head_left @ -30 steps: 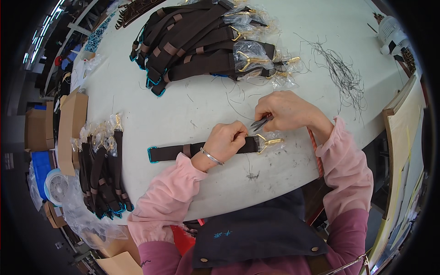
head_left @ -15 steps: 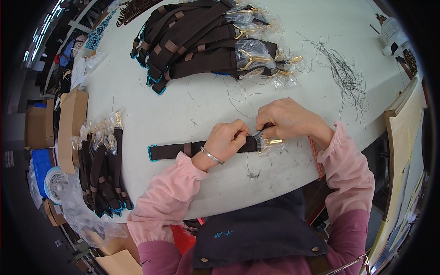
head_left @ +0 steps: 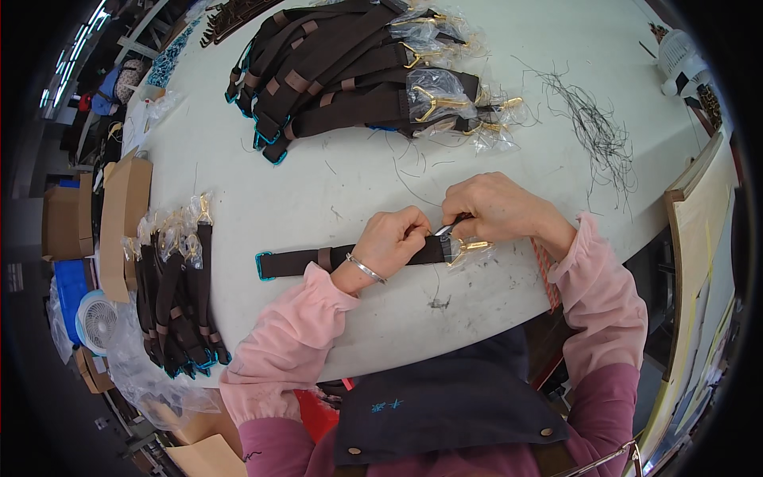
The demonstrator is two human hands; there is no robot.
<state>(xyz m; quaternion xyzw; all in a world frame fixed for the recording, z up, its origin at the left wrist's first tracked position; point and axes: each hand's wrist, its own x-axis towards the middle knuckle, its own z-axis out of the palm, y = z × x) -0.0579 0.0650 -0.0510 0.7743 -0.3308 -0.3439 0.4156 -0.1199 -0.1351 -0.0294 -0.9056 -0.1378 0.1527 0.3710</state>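
Note:
A dark brown webbing strap [head_left: 294,261] lies across the table before me, with a turquoise-wrapped buckle [head_left: 264,266] at its left end. At its right end is a gold hook [head_left: 475,246] in clear plastic. My left hand [head_left: 391,240] rests over the strap, thumb and forefinger pinched at its upper edge; what lies between them is too small to make out. Just right of it, my right hand [head_left: 494,208] is closed around small dark-handled snips [head_left: 451,226], mostly hidden by the fingers. Their silvery tip points at the left fingertips.
A large pile of similar straps [head_left: 342,79] lies at the back, a smaller bundle [head_left: 179,294] at the left table edge. Loose dark threads [head_left: 592,119] are heaped at right. Cardboard boxes [head_left: 127,215] stand left; a red-and-white cord [head_left: 545,274] hangs by my right wrist.
My right hand has shifted slightly left, and more of the silvery tip shows beside the left fingertips. The left hand and strap have hardly moved.

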